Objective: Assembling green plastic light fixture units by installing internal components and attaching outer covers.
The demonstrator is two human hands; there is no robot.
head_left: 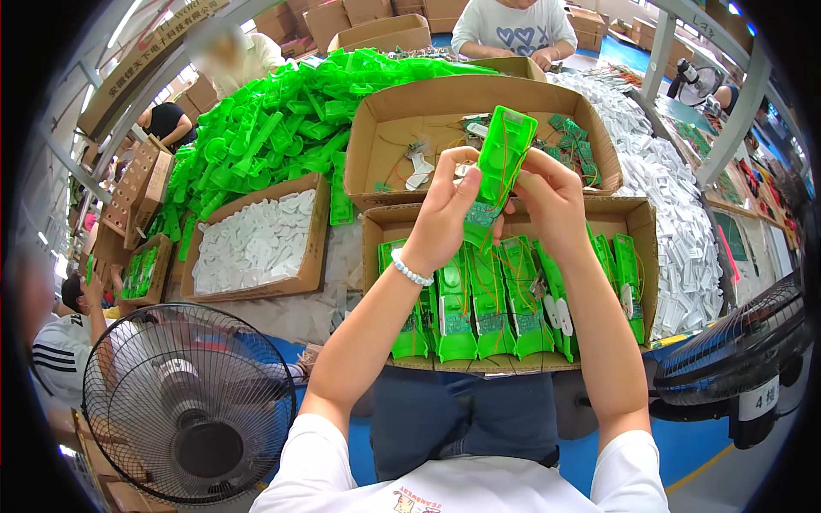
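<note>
Both hands, left hand (pixel 446 215) and right hand (pixel 552 198), pinch one green plastic housing (pixel 500 158) upright above the near cardboard box (pixel 637 224), fingers closed on its lower end, wires exposed for handling.

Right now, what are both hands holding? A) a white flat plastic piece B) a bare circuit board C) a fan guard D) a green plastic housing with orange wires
D: the left hand and the right hand together hold up a green plastic housing with thin orange wires running along it, above the cardboard box packed with similar green units.
</note>
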